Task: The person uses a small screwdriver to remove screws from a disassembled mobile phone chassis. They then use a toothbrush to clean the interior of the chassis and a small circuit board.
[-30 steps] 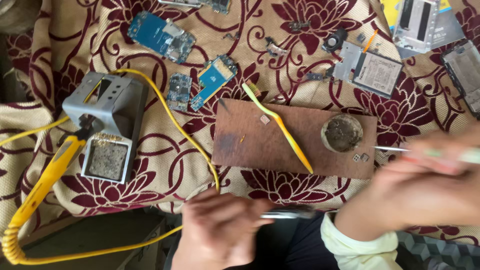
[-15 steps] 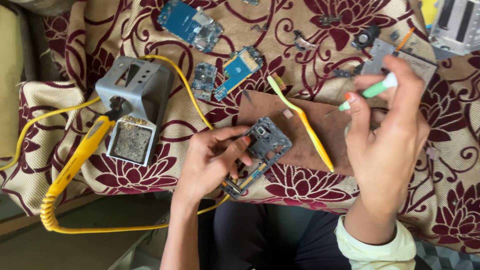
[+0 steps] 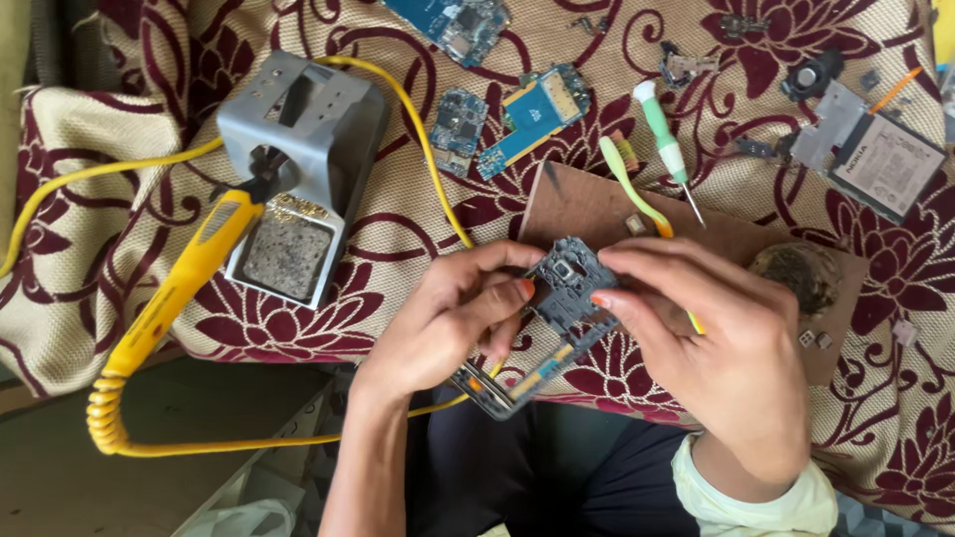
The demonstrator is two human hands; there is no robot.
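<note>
Since the earlier frame our right hand [image 3: 731, 363] had let go of the green-handled screwdriver [image 3: 668, 147], which lay on the floral cloth [image 3: 418, 224] in the upper middle of the frame, its tip reaching the brown board [image 3: 587, 211]. That hand had come down onto the dark phone frame [image 3: 550, 323] at centre frame, where before it was raised apart from it. Our right fingers were curled, thumb and forefinger pinching the frame's upper edge. Our left hand [image 3: 453, 323] gripped the frame's left side, fingers closed round it, thumb on top. Both held it tilted above the cloth's near edge. Just beyond lay a yellow-green pry tool [image 3: 629, 184]. At left the yellow soldering iron [image 3: 184, 283] rested in its grey stand [image 3: 298, 129]. Blue circuit boards [image 3: 532, 114] lay toward the top.
</note>
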